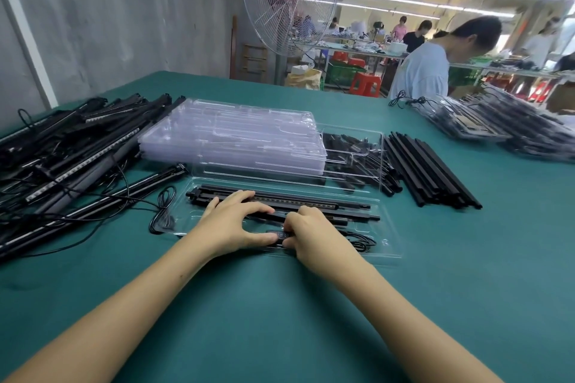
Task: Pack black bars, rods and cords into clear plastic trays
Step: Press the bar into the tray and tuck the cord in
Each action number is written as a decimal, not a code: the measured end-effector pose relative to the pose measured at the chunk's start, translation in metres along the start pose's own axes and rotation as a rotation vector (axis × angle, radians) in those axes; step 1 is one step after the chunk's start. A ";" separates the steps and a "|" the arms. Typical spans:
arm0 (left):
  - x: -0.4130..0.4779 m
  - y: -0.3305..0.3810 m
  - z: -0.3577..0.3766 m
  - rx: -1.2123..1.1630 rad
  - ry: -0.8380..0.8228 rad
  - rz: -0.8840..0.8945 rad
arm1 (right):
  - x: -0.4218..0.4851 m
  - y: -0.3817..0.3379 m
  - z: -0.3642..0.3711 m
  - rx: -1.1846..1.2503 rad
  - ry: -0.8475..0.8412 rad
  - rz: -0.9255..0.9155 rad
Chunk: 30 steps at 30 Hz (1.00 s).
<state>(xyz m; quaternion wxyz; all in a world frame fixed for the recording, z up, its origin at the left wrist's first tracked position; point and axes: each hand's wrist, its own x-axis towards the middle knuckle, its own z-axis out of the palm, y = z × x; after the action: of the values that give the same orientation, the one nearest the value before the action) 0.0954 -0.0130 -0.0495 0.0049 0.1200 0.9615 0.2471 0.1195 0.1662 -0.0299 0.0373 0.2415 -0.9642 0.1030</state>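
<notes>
A clear plastic tray point(390, 235) lies on the green table in front of me. Two long black bars point(311, 200) lie lengthwise in its far slots, and a coiled black cord point(362, 241) lies at its near right. A small black controller point(281, 234) sits in the near slot between my hands. My left hand point(231, 222) presses on a bar with straight fingers, thumb beside the controller. My right hand point(306, 232) curls its fingers over the controller and cord. Another cord loop point(163, 211) hangs over the tray's left end.
A stack of empty clear trays point(233, 134) stands behind. A tangled pile of black bars and cords point(68, 149) fills the left. Loose black rods point(432, 171) and short black pieces point(351, 152) lie at right. Packed trays point(510, 127) sit far right. A person stands beyond.
</notes>
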 end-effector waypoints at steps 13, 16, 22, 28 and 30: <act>-0.001 -0.004 0.006 0.155 -0.051 0.031 | -0.002 0.004 -0.004 0.120 0.046 0.010; -0.002 -0.004 0.005 0.137 -0.081 0.027 | -0.002 0.007 -0.011 0.238 0.059 0.036; -0.001 0.001 0.001 0.004 -0.022 -0.004 | -0.001 0.008 -0.013 0.379 0.056 0.125; -0.002 -0.001 0.002 0.007 -0.011 0.004 | -0.005 0.009 -0.010 0.396 0.127 0.104; -0.002 -0.002 0.003 0.030 -0.013 0.010 | -0.005 0.006 -0.008 0.313 0.156 0.068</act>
<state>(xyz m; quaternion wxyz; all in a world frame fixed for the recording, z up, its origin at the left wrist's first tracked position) 0.0970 -0.0131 -0.0533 0.0080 0.1266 0.9644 0.2319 0.1215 0.1754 -0.0241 0.0703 0.2030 -0.9382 0.2715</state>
